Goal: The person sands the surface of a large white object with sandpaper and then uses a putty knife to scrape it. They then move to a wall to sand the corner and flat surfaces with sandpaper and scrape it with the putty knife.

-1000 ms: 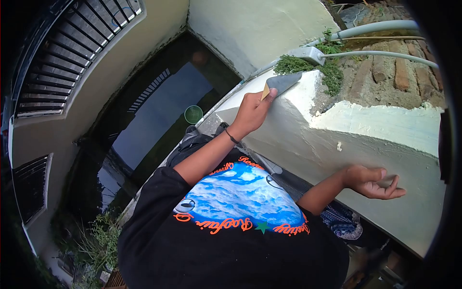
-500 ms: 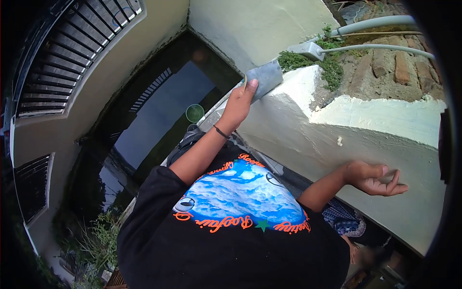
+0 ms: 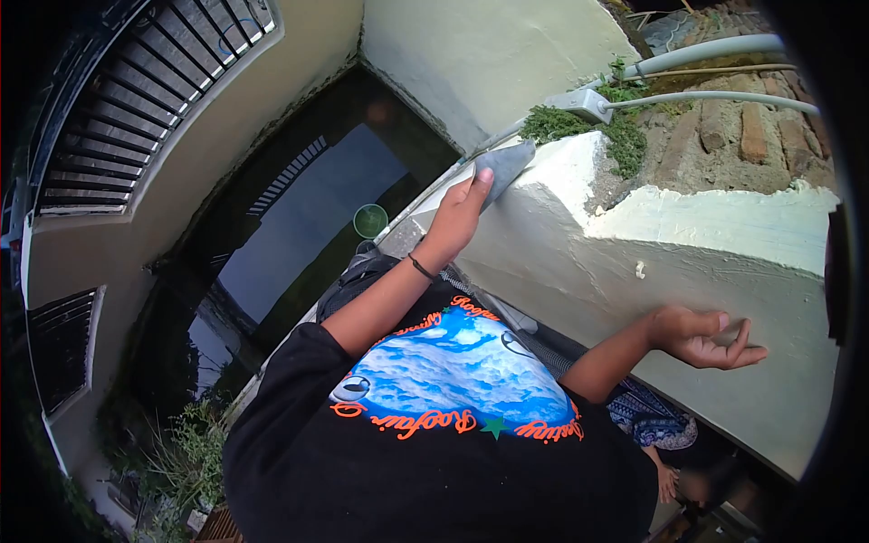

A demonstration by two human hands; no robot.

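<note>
My left hand [image 3: 459,215] is closed around a folded grey sheet of sandpaper [image 3: 512,170], its thumb pressed on the near end. The sandpaper lies against the top edge of the cream-painted wall [image 3: 543,226], seen at a slant with a paler side showing by my fingers. Over on the right, my right hand [image 3: 709,337] holds nothing. Its fingers are apart and loosely bent, in front of the wall's smooth face.
Dark water [image 3: 308,199] fills a walled basin at left, with a green round container [image 3: 370,221] at its edge. A white electrical box [image 3: 588,105], cables and weeds sit by rough bricks [image 3: 753,131]. Another person's hand [image 3: 668,482] shows at lower right. Plants [image 3: 186,452] grow lower left.
My left hand has shifted slightly down and to the right. The sandpaper has tilted, so its broad grey face shows less. My right hand stays in place.
</note>
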